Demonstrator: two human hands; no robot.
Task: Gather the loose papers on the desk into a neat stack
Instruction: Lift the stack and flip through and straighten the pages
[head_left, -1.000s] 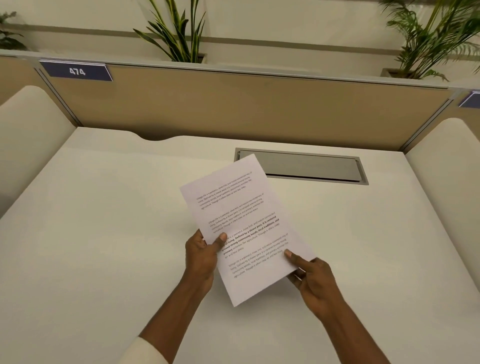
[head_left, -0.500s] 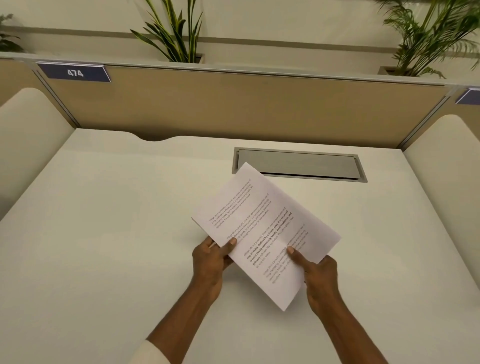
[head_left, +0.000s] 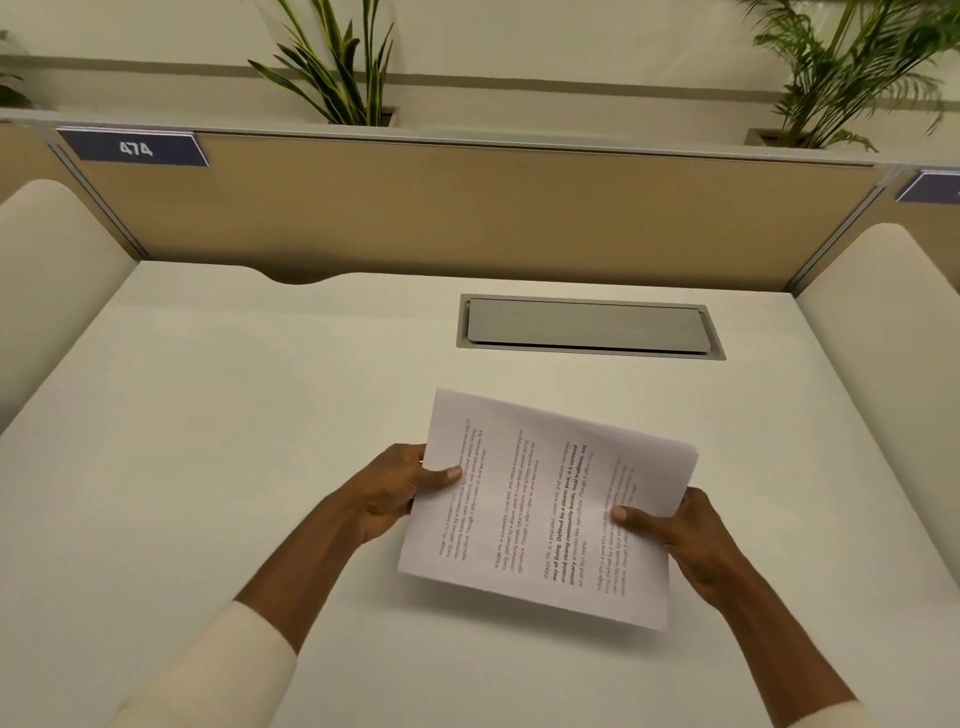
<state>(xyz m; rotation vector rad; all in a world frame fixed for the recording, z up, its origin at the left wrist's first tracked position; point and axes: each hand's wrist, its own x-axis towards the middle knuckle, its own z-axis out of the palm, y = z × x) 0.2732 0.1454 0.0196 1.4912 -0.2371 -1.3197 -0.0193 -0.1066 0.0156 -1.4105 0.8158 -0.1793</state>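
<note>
A stack of white printed papers (head_left: 540, 504) is held just above the white desk (head_left: 234, 441), turned sideways so its text lines run up and down. My left hand (head_left: 400, 488) grips its left short edge, thumb on top. On the right short edge my right hand (head_left: 675, 530) holds the stack too, thumb pressed on the top sheet. The right edge shows several sheet edges close together. No other loose sheet is visible on the desk.
A grey metal cable hatch (head_left: 589, 327) is set into the desk behind the papers. A tan partition (head_left: 467, 208) with a blue "474" label (head_left: 136, 149) closes the back. Padded white side panels (head_left: 47, 270) stand left and right. Plants (head_left: 343, 67) stand beyond the partition.
Both hands have rotated the papers clockwise, from a tilted upright pose to lying sideways, and shifted them slightly right. Each hand now holds a short edge.
</note>
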